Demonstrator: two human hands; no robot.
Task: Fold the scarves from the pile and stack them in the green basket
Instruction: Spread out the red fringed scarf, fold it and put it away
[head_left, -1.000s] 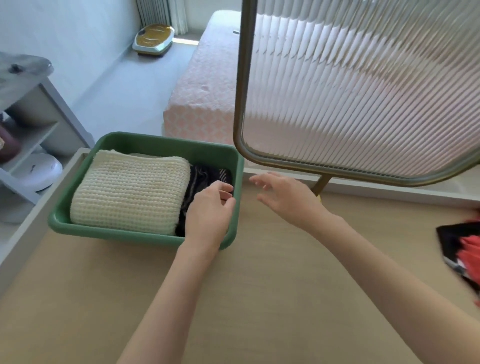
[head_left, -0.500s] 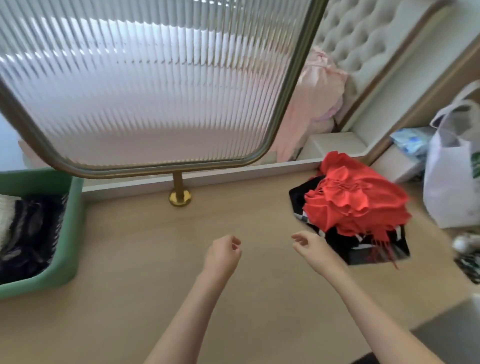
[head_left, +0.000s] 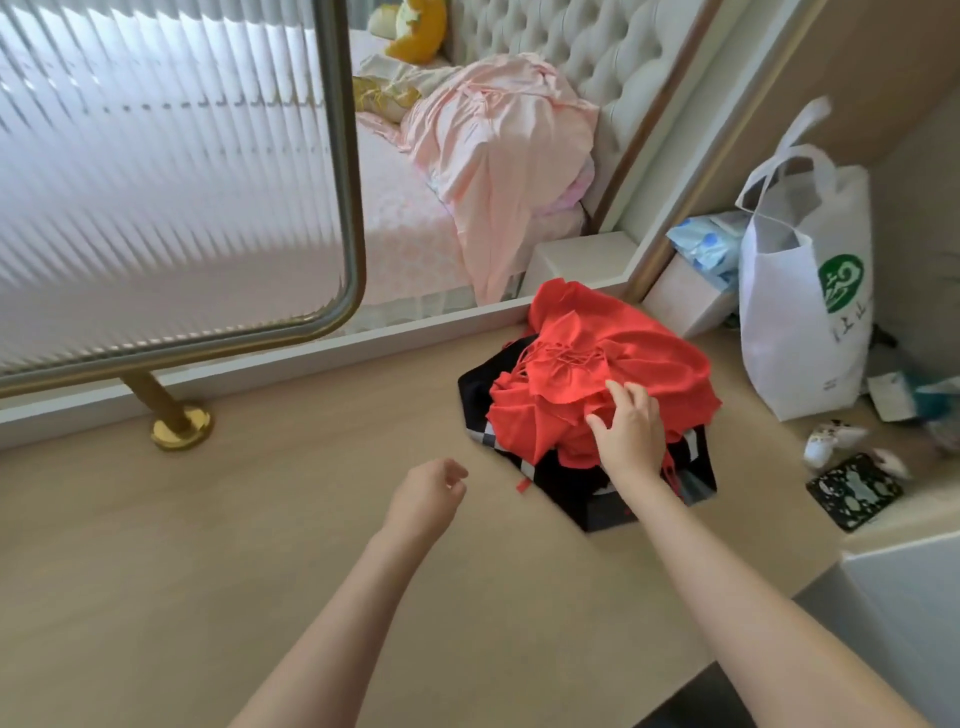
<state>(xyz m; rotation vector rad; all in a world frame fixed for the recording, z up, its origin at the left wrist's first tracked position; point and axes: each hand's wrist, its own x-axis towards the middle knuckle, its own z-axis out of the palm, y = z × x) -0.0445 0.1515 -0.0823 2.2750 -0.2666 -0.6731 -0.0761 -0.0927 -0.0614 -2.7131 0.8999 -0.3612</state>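
Observation:
A crumpled red scarf with fringe lies on top of a black scarf with white checks, forming the pile at the right of the wooden table. My right hand rests on the red scarf's near side, fingers spread and fairly straight. My left hand hovers above the bare table left of the pile, fingers loosely curled, holding nothing. The green basket is out of view.
A ribbed glass panel in a brass frame stands on a brass foot at the table's back left. A white tote bag, a small white figurine and a dark patterned case sit at the right.
The view swung right, away from the green basket, which left the frame. My right hand reached forward onto the red scarf. My left hand followed over the table.

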